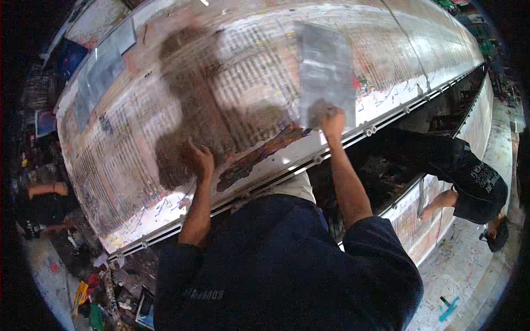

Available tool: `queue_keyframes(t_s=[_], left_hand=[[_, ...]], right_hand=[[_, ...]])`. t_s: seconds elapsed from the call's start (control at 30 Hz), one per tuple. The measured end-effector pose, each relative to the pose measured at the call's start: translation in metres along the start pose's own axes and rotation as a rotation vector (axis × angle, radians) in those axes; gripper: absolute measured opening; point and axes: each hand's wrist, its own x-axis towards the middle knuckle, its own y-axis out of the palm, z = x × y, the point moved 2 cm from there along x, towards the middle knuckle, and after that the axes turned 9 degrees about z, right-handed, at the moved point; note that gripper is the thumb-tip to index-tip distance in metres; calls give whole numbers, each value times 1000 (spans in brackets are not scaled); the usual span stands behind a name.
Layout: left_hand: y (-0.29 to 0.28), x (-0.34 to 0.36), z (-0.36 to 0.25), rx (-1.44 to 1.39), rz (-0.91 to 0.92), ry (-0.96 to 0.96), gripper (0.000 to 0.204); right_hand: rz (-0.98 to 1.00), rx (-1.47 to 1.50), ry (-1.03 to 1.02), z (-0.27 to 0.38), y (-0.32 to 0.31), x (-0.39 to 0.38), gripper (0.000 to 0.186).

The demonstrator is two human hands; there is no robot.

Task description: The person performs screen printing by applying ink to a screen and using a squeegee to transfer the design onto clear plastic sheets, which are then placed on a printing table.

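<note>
A long, paint-stained table point(143, 204) with faint ribbed stripes across its top stretches in front of me. My right hand point(332, 121) is closed at the lower edge of a grey rectangular sheet point(326, 69), which reaches away from me over the table top. The fingertips are partly lost in shadow. To the left, my left hand point(202, 161) is over the table near its front edge, fingers apart and holding nothing I can see. Between the hands is a dark, ragged stained patch point(259, 155) along the near border.
More grey sheets point(102, 80) lie at the table's far left. A metal rail with small rings point(370, 132) runs along the front edge. At right, a co-worker in dark clothes point(477, 179) bends over a second long table point(477, 121). Clutter point(96, 292) covers the lower left.
</note>
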Motion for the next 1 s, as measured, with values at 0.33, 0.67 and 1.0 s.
queue_keyframes(t_s=[0.33, 0.67, 1.0], left_hand=[[133, -30, -352, -144, 297, 154, 56], [152, -13, -351, -204, 356, 78, 61], [95, 16, -376, -353, 718, -290, 55]], right_hand=[[296, -219, 230, -125, -50, 69, 68], [685, 262, 364, -154, -34, 89, 50], [736, 1201, 391, -80, -111, 139, 49]])
